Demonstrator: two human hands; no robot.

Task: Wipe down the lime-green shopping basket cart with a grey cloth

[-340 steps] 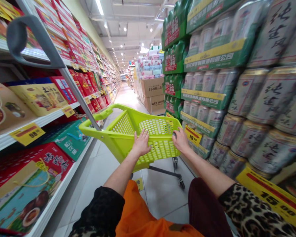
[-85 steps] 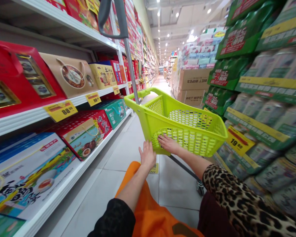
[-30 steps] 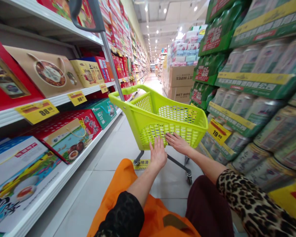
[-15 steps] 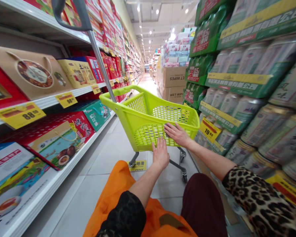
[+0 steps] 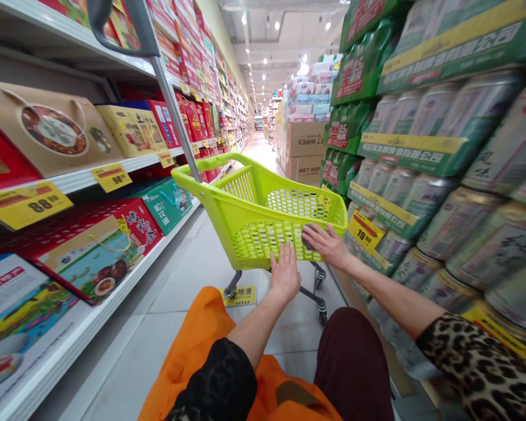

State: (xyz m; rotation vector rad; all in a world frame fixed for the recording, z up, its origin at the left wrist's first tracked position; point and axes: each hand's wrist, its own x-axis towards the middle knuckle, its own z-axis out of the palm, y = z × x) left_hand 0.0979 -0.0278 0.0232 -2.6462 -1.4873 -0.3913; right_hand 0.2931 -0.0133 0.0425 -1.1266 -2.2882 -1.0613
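A lime-green shopping cart (image 5: pixel 188 175) stands side-on before me, its perforated basket at the level of my hands. My left hand (image 5: pixel 286 272) lies against the lower basket wall, fingers stretched and apart, nothing in it. To its right, my right hand (image 5: pixel 331 245) presses the same wall below the rim. Under its fingertips shows the edge of a small dark grey, cloth-like piece (image 5: pixel 307 238); the fingers hide most of it.
Shelves (image 5: pixel 114 316) with gift boxes and yellow price tags line the left. Stacked beer cans (image 5: pixel 403 175) rise close on the right. Brown cartons (image 5: pixel 304 140) stand farther down the aisle. A yellow floor sign (image 5: pixel 241 296) lies beneath the cart. My knees are in front.
My right hand has slid rightward along the basket wall with the grey piece under it. My left hand has stayed nearly in place. The whole view has shifted slightly.
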